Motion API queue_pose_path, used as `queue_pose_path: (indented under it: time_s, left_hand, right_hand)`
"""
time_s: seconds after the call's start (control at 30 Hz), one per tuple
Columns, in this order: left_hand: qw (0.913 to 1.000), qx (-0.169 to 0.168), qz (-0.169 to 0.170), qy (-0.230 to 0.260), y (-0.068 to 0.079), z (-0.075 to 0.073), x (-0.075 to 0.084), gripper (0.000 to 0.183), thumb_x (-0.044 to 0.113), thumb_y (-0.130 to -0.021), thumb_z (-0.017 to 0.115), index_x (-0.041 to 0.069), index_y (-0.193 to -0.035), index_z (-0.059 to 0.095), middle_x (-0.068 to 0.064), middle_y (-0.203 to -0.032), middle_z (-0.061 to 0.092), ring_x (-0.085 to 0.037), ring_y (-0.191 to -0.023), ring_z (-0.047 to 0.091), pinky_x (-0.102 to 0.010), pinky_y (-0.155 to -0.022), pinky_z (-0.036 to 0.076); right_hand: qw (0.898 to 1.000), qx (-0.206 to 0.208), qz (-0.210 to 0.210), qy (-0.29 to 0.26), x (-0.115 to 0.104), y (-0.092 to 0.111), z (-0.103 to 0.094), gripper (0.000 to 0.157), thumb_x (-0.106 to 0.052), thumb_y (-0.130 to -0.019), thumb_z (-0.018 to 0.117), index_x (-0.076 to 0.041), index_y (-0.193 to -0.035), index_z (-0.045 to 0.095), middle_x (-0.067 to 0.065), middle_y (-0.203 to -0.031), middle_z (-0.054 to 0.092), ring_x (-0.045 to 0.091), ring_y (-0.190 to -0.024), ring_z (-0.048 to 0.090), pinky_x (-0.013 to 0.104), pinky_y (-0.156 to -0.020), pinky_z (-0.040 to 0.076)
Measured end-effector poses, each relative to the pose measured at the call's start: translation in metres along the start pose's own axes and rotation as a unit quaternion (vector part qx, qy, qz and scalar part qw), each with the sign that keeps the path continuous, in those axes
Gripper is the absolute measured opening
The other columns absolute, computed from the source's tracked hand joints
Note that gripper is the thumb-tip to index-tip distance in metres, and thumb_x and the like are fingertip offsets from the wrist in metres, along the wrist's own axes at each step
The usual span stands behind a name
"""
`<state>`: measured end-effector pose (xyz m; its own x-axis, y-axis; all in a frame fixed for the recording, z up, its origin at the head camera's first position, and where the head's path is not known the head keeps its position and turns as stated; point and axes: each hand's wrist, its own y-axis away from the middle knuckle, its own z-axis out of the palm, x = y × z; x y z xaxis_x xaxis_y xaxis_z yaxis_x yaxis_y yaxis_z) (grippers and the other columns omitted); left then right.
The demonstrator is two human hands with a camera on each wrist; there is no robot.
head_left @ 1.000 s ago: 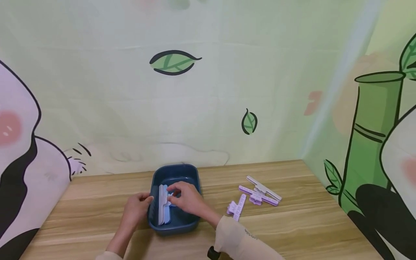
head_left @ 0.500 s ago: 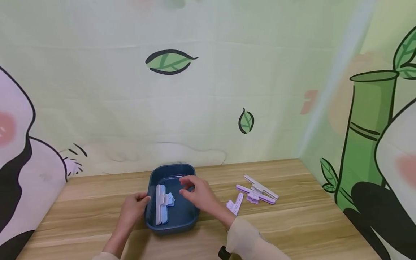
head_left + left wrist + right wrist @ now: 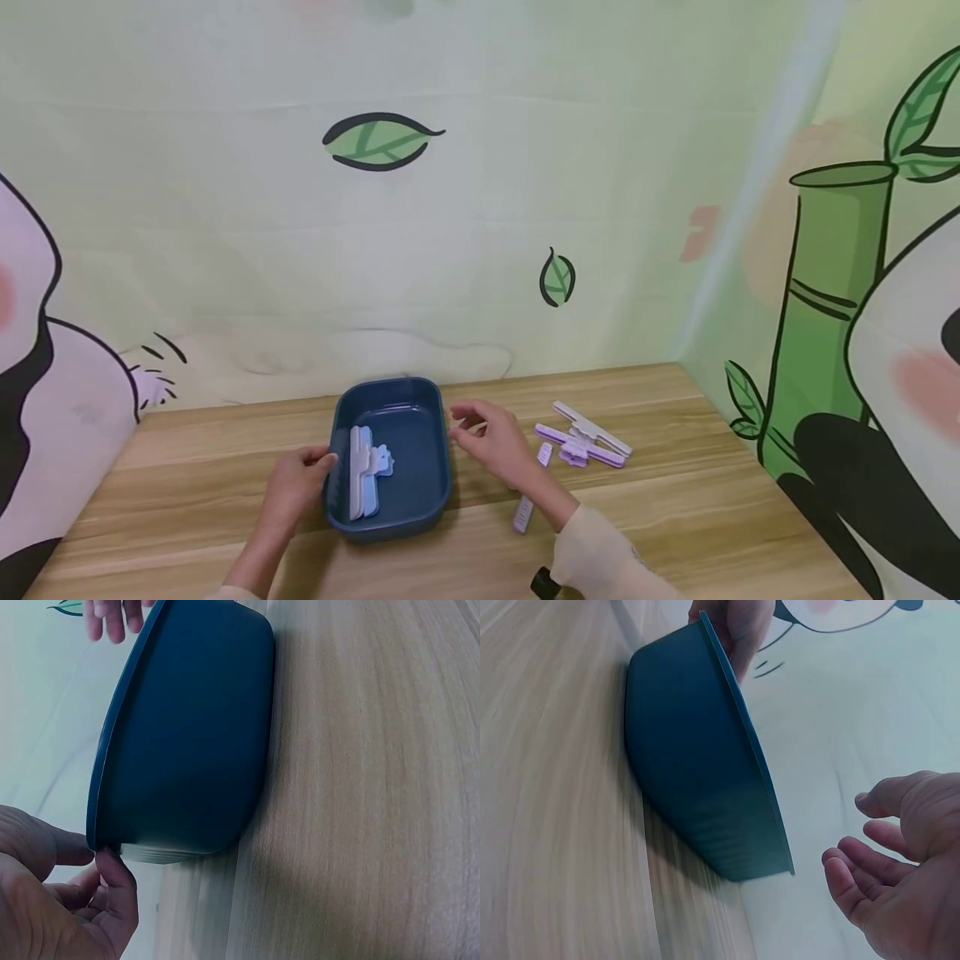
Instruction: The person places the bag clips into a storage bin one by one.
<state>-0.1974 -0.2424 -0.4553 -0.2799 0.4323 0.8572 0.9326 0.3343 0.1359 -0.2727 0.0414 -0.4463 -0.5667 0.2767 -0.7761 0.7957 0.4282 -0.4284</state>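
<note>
A dark blue plastic basin (image 3: pixel 416 496) stands on the wooden table. My left hand (image 3: pixel 294 487) pinches its left rim between thumb and fingers, as the left wrist view also shows at the basin's edge. Inside, along the left wall, a whitish sealing clip (image 3: pixel 356 479) and a light blue sealing clip (image 3: pixel 371 496) lie side by side. My right hand (image 3: pixel 498 446) hovers just right of the basin, holding nothing. In the right wrist view its fingers (image 3: pixel 855 866) are loosely bent, apart from the basin wall (image 3: pixel 697 742).
Right of my right hand, a white clip (image 3: pixel 603 435) and a purple clip (image 3: pixel 600 454) lie crossed on the table (image 3: pixel 675 500). Another purple ruler-marked clip (image 3: pixel 522 515) lies nearer, partly covered by the right hand and wrist. A printed cloth wall (image 3: pixel 450 250) rises behind the table.
My right hand has let go of the light blue clip and moved right, out of the basin. The left hand stays on the rim. The head view has shifted slightly.
</note>
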Motion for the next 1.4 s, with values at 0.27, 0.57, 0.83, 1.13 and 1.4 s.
queue_pose_path:
  time_s: [0.27,0.57,0.83,1.13,1.4]
  left_hand:
    - [1.0,0.0,0.001,0.002,0.0,-0.001,-0.001,0.038,0.013,-0.106,0.055,-0.014,-0.132,0.059,-0.027,-0.112,0.063,-0.03,-0.092,0.059,-0.03,-0.068,0.052]
    - [0.9999,0.001,0.003,0.01,0.003,-0.002,0.0,0.037,0.012,-0.105,0.055,-0.015,-0.13,0.06,-0.026,-0.109,0.064,-0.028,-0.088,0.06,-0.029,-0.065,0.052]
    - [0.9998,0.006,0.017,0.006,0.002,-0.002,0.0,0.038,0.012,-0.104,0.057,-0.016,-0.129,0.06,-0.026,-0.107,0.065,-0.028,-0.087,0.061,-0.028,-0.065,0.05]
    - [0.9999,0.004,0.002,0.011,0.001,-0.001,0.0,0.038,0.012,-0.105,0.056,-0.015,-0.131,0.059,-0.027,-0.111,0.064,-0.03,-0.09,0.06,-0.028,-0.066,0.051]
    - [1.0,0.001,-0.002,0.006,0.002,0.0,0.002,0.037,0.012,-0.106,0.055,-0.014,-0.132,0.059,-0.027,-0.111,0.063,-0.03,-0.09,0.059,-0.029,-0.066,0.051]
  right_hand:
    - [0.999,0.028,0.0,0.016,0.007,0.01,-0.019,0.029,0.0,-0.091,0.075,0.004,-0.119,0.07,0.018,-0.109,0.073,0.029,-0.094,0.071,0.027,-0.075,0.055]
    - [0.998,0.047,0.011,0.048,0.022,0.026,-0.037,0.028,-0.003,-0.09,0.076,0.004,-0.117,0.071,0.012,-0.106,0.074,0.02,-0.091,0.07,0.026,-0.073,0.054]
    - [0.997,0.032,0.048,0.05,0.029,0.036,-0.05,0.028,-0.002,-0.091,0.076,0.004,-0.118,0.07,0.015,-0.111,0.073,0.026,-0.093,0.069,0.028,-0.077,0.054]
    - [0.996,0.023,0.053,0.066,0.04,0.046,-0.058,0.028,0.002,-0.089,0.075,0.009,-0.116,0.07,0.024,-0.11,0.071,0.029,-0.089,0.069,0.028,-0.076,0.056]
    - [0.996,0.009,0.06,0.064,0.05,0.055,-0.058,0.03,0.004,-0.088,0.074,0.012,-0.117,0.068,0.027,-0.11,0.071,0.029,-0.088,0.069,0.03,-0.078,0.057]
